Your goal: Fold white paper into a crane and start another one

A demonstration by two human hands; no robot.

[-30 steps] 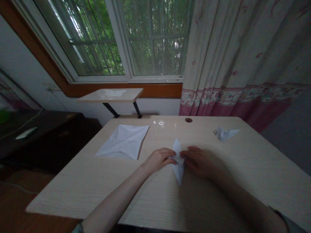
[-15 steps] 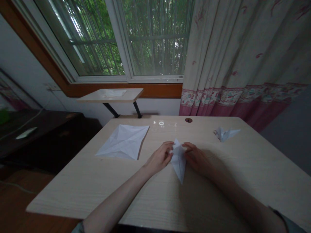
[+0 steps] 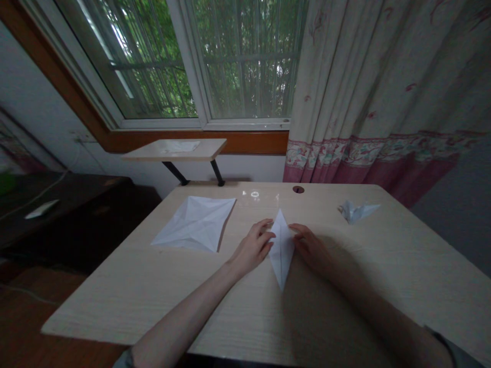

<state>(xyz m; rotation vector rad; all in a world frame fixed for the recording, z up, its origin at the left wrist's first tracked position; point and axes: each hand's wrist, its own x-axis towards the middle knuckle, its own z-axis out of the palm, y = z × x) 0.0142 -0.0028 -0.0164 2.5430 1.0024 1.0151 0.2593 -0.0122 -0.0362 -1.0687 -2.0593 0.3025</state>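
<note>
A long, pointed diamond of folded white paper [image 3: 282, 250] lies flat on the light wood desk [image 3: 115, 301], with its narrow tip toward me. My left hand [image 3: 255, 246] is at its left edge, with the fingertips at or barely touching the paper. My right hand [image 3: 309, 248] is at its right edge in the same way, partly in shadow. Neither hand grips the paper. Farther left on the desk is a creased, unfolded white sheet [image 3: 195, 224]. A small white paper crane [image 3: 355, 212] sits toward the far right.
A small raised shelf [image 3: 174, 150] on black legs stands behind the desk, below the window [image 3: 245, 61]. A cable grommet hole [image 3: 298, 189] is at the far edge. A dark cabinet [image 3: 76, 214] stands left, and a patterned curtain [image 3: 368, 92] hangs right.
My hands have moved apart and let go of the folded paper. It now lies flat as a neat, closed diamond, with no flap held up at its middle.
</note>
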